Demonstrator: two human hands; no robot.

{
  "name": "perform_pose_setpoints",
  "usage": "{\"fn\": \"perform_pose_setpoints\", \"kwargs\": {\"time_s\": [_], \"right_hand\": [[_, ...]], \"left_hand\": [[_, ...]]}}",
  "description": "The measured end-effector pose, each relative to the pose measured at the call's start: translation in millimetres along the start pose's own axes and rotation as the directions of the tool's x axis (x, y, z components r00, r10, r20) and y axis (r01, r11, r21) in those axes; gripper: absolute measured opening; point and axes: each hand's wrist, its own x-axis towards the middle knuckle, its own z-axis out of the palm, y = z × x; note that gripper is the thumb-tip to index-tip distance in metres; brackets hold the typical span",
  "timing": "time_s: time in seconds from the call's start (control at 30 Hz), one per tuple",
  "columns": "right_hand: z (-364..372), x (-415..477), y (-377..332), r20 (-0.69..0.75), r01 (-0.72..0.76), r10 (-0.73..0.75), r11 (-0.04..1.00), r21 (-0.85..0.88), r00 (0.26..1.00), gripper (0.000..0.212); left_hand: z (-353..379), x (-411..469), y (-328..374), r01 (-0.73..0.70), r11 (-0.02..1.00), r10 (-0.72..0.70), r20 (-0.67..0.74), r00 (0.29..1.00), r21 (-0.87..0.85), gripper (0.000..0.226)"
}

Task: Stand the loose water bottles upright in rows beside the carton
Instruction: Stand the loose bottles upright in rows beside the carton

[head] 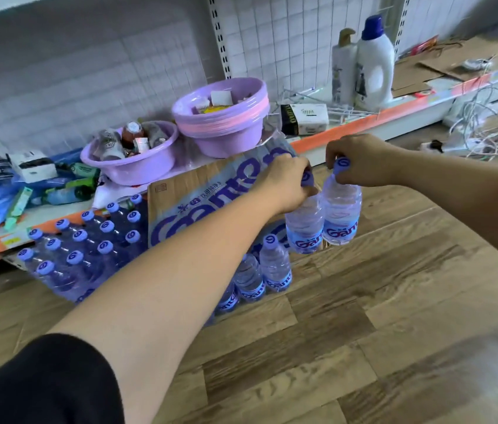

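Observation:
A cardboard water carton [199, 197] with purple lettering stands on the wooden floor against the low shelf. To its left, several upright bottles with purple caps [82, 240] stand in rows. In front of the carton, a short row of upright bottles [275, 267] runs partly behind my left forearm. My left hand [284, 182] grips one bottle [302, 228] by its cap, held above the floor. My right hand [361, 160] grips a second bottle [341, 215] by its cap, right beside the first. Both bottles hang upright at the carton's right front corner.
Two purple basins [137, 166] [223, 117] full of small goods sit on the shelf behind the carton. A tissue box [304, 119] and two white detergent bottles [373, 65] stand further right. Tangled cables [492, 123] lie at the far right. Wooden floor [364, 316] spreads in front.

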Motion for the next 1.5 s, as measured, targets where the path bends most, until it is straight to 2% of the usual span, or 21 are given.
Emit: {"fn": "perform_pose_setpoints", "kwargs": {"time_s": [0.13,0.23,0.4,0.63,0.73,0.83,0.97,1.07,1.2,1.27,1.37,1.5], "right_hand": [[36,5,11,0.026,-0.038,0.037,0.999,0.013,0.999,0.029],[68,9,17,0.031,-0.025,0.024,0.999,0.032,0.999,0.030],[110,10,26,0.094,-0.008,0.006,1.000,0.024,0.996,0.032],[142,19,42,0.051,-0.025,0.020,0.995,0.094,0.998,0.031],[144,18,42,0.057,-0.051,0.045,0.994,0.101,0.997,0.033],[141,18,40,0.122,-0.077,0.073,0.997,0.029,0.990,0.035],[142,19,23,0.146,-0.070,0.107,0.968,-0.241,0.984,0.038],[138,20,3,0.078,-0.075,0.110,0.932,-0.353,0.991,0.049],[133,34,-31,-0.039,-0.002,-0.013,0.936,-0.353,0.999,0.031],[134,49,-60,-0.051,0.024,-0.041,0.956,-0.294,0.998,0.034],[142,73,-114,0.011,0.062,-0.061,0.978,-0.197,0.998,0.045],[167,97,-196,0.086,0.190,-0.182,0.977,-0.098,0.980,0.046]], "left_hand": [[44,-1,-7,0.062,0.998,-0.063,0.061,0.996,0.008,0.040],[72,-1,-17,0.117,0.993,-0.116,0.090,0.989,0.000,0.032],[117,0,-29,0.136,0.989,-0.144,0.149,0.978,0.062,0.044],[136,9,-42,0.088,0.990,-0.101,0.125,0.987,0.106,0.040],[134,10,-47,0.028,0.981,-0.051,0.117,0.992,0.191,0.044],[133,6,-47,-0.023,0.964,-0.010,0.122,0.992,0.263,0.045],[126,2,-45,-0.111,0.961,0.078,0.140,0.987,0.253,0.051],[111,-8,-53,-0.134,0.975,0.130,0.035,0.991,0.180,0.051],[86,-35,-95,-0.168,0.969,0.188,-0.100,0.977,0.181,0.050],[71,-51,-132,-0.129,0.976,0.157,-0.157,0.975,0.176,0.048],[51,-77,-193,0.013,0.984,0.015,-0.156,0.988,0.175,0.055],[27,-119,-277,0.217,0.951,-0.185,-0.160,0.970,0.220,0.060]]}}
